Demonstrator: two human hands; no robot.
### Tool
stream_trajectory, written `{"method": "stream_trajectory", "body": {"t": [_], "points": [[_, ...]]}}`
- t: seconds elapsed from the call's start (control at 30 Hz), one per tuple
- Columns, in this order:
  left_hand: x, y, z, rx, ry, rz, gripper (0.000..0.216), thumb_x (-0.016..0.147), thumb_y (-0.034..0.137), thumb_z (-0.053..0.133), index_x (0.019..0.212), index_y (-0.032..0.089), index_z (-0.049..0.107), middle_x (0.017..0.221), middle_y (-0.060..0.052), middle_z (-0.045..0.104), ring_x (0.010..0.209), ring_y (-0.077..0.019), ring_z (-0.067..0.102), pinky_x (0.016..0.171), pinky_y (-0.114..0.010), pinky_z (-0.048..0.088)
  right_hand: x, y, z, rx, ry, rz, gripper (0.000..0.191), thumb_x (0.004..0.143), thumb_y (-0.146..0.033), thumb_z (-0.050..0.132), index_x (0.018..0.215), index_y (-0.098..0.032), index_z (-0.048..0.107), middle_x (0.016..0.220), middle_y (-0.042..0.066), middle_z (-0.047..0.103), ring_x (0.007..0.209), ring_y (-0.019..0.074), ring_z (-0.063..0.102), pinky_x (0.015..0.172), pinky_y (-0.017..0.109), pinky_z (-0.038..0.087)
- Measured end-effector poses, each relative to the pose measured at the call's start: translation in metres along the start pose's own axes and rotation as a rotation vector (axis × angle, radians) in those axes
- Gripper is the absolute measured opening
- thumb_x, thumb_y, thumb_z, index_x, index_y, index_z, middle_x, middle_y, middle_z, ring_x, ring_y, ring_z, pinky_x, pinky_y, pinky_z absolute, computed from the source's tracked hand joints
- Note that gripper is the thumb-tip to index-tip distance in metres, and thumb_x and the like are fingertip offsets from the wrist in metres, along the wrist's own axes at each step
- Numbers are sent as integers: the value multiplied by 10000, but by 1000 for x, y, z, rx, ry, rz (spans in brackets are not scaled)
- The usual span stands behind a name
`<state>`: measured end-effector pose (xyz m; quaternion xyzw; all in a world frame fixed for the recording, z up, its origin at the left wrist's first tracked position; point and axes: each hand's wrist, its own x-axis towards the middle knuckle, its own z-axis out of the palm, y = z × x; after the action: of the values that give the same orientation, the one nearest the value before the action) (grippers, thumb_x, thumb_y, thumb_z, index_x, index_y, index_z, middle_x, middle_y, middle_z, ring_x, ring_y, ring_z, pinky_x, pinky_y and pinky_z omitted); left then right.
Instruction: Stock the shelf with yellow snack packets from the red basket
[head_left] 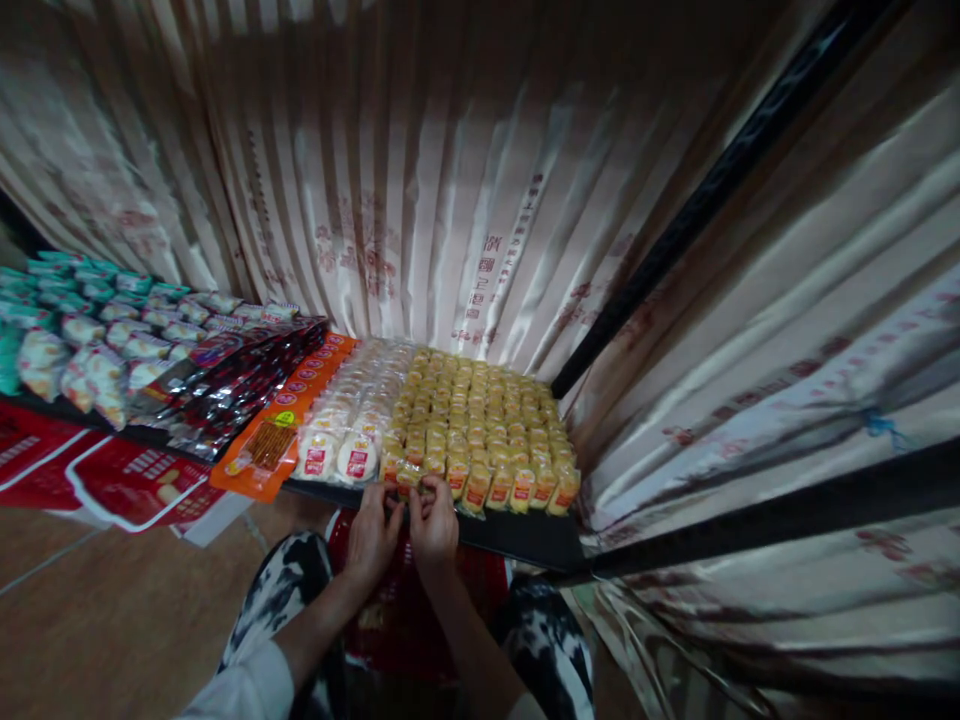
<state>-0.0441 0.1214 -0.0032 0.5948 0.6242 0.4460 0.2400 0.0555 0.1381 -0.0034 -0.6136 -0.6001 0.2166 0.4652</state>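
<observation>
My left hand [371, 535] and my right hand [435, 520] meet at the front edge of a low black shelf [525, 540]. Both sets of fingertips pinch a small yellow snack packet [411, 482] in the front row of a dense block of yellow packets [480, 420]. To the left of that block lie rows of round white cakes in clear wrappers [352, 420]. My knees in black-and-white patterned trousers [281, 585] are below the shelf.
Orange packets [281, 430], dark red packets [240, 385], and white and teal bags [82, 340] fill the shelf leftward. A striped curtain [420, 180] hangs behind and to the right. A red crate [420, 610] sits between my knees. Red printed cartons [127, 485] lie on the brown floor.
</observation>
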Motion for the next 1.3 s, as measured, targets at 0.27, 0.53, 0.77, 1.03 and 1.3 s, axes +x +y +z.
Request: {"method": "stream_trajectory", "body": {"t": [0.27, 0.53, 0.77, 1.03, 1.3], "points": [[8, -1, 5, 79, -54, 34, 152, 854, 251, 395, 903, 189, 524, 881, -57, 566, 812, -180, 570, 742, -312, 487, -3, 3, 4, -5, 78, -86, 195, 861, -248, 380, 943, -187, 546, 995, 93, 550, 890, 172, 551, 800, 330, 479], [1, -21, 16, 188, -49, 167, 291, 893, 211, 356, 1134, 200, 520, 1074, -85, 555, 1024, -192, 559, 879, -324, 486, -12, 16, -6, -76, 19, -161, 337, 911, -282, 324, 1165, -193, 527, 1110, 115, 537, 1074, 198, 513, 917, 399, 437], [3, -25, 21, 315, -65, 231, 390, 882, 194, 385, 1255, 265, 474, 1197, -97, 518, 1063, -200, 550, 811, -285, 514, -12, 25, -4, -96, -13, -120, 379, 907, -252, 340, 1268, -196, 442, 1203, 127, 515, 1134, 200, 491, 947, 405, 431], [5, -29, 21, 378, -68, 224, 415, 867, 171, 390, 1261, 251, 492, 1343, -96, 448, 1208, -226, 461, 929, -330, 462, -7, 29, -4, -102, 27, -133, 392, 897, -222, 350, 1279, -165, 412, 1176, 143, 529, 1109, 202, 510, 909, 381, 461], [13, -33, 18, 426, -8, 487, 476, 847, 73, 364, 1301, 191, 443, 1295, -103, 517, 1169, -203, 502, 939, -309, 461, -8, 29, -1, -180, 56, -155, 452, 896, -203, 343, 1347, -201, 358, 1178, 142, 499, 1107, 214, 509, 885, 382, 474]]}}
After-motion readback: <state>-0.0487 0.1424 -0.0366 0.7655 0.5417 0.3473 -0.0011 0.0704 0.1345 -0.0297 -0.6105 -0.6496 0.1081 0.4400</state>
